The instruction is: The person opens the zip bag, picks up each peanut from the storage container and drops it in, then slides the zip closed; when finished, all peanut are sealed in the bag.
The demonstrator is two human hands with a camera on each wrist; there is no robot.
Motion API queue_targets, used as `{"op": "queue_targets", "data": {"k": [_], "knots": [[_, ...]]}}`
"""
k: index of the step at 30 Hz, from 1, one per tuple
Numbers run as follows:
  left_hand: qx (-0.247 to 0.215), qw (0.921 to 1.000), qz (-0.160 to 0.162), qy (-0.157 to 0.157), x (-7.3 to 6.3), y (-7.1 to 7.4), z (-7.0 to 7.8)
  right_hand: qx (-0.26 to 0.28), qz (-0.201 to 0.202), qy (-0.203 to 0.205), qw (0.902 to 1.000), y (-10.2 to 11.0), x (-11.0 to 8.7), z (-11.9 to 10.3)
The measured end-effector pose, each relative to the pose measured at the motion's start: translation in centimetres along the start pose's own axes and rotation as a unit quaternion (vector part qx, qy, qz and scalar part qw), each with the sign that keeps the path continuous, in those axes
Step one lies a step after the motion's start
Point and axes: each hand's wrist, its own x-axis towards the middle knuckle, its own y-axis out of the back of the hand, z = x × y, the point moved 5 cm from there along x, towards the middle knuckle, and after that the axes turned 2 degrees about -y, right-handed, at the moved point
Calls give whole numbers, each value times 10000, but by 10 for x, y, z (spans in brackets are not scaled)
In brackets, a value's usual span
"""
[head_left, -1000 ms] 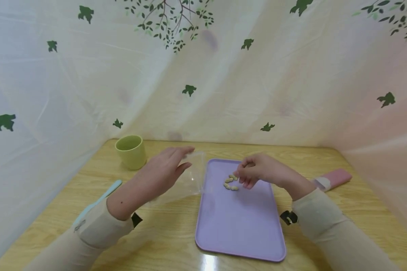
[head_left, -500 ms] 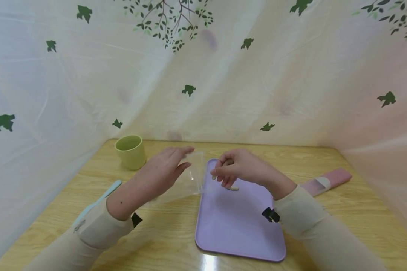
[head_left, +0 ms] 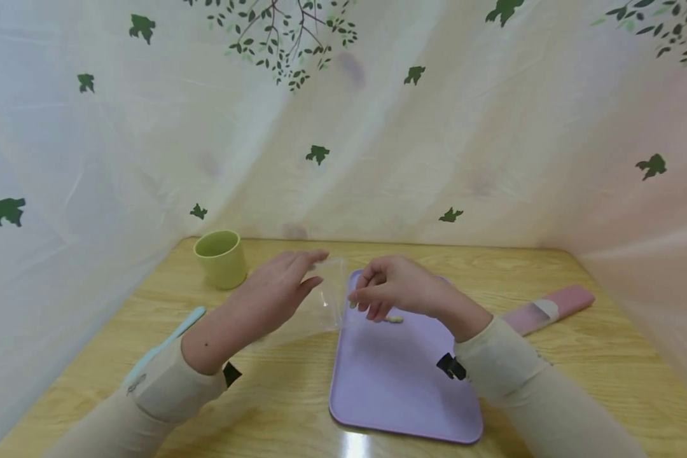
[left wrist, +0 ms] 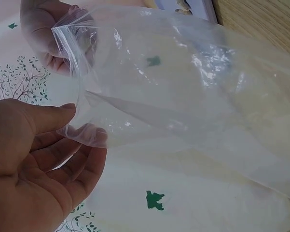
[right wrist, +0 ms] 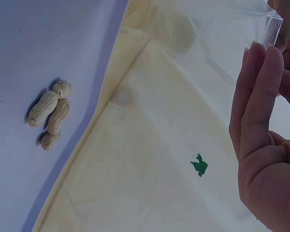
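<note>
A clear plastic zip bag (left wrist: 149, 92) has its mouth spread open between my hands. My left hand (head_left: 269, 289) holds its edge between thumb and fingers, seen closely in the left wrist view. My right hand (head_left: 406, 289) is at the mouth on the other side, over the far left part of a purple tray (head_left: 401, 388). Between its thumb and fingertips it pinches a peanut (head_left: 352, 305), mostly covered by the fingers. Several peanuts (right wrist: 42, 110) in their shells lie on the tray, partly hidden behind the right hand in the head view.
A yellow-green cup (head_left: 222, 259) stands at the back left. Near my left forearm lies a light blue utensil (head_left: 168, 337) with a long handle. A pink flat pack with a whitish band (head_left: 555, 306) lies to the right. Printed curtains (head_left: 378, 159) surround the wooden table (head_left: 275, 401).
My right hand has moved left from the peanuts on the tray to the bag's mouth, carrying a peanut. The left hand and the bag have stayed in place.
</note>
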Motion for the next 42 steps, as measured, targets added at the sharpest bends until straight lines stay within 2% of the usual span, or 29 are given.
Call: {"op": "queue_targets", "data": {"k": [8, 15, 21, 25, 32, 38, 42], "knots": [[-32, 10000, 9, 49, -3, -1, -1, -82, -6, -17, 10000, -3, -1, -1], [-18, 9999, -26, 144, -4, 0, -1, -13, 142, -52, 9999, 8, -6, 2], [4, 9999, 85, 98, -5, 1, 0, -53, 561, -238, 9981, 34, 2, 22], [27, 9999, 94, 69, -6, 1, 1, -174, 631, -505, 9966, 46, 15, 44], [25, 9999, 98, 24, -7, 1, 3, -729, 337, -1147, 9901, 55, 35, 81], [52, 9999, 117, 8, -7, 1, 4, -1259, -191, -1396, 9820, 51, 45, 96], [37, 10000, 86, 19, -7, 1, 5, -1506, -387, -1513, 9762, 46, 50, 99]]}}
